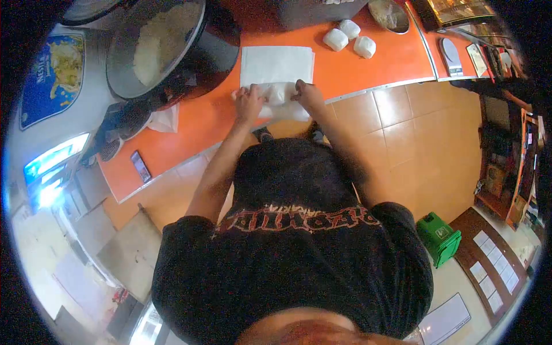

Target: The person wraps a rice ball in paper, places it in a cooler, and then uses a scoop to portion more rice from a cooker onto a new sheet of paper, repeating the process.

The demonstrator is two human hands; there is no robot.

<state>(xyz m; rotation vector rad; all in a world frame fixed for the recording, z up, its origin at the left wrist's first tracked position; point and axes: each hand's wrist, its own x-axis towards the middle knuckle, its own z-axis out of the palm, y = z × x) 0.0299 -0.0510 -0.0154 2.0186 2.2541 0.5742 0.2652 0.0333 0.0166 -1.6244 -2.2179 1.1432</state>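
Black shirt (287,259), left hand (248,103) and right hand (309,95) pinching white packet (279,95) near counter (368,63) edge

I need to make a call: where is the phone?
In the head view the phone lies on the orange counter near its front edge, to the left of the left hand.

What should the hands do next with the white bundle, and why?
Probably fold the bundle ends in: the left hand and right hand hold its two ends, it looks only half closed, and three finished packets lie beyond.
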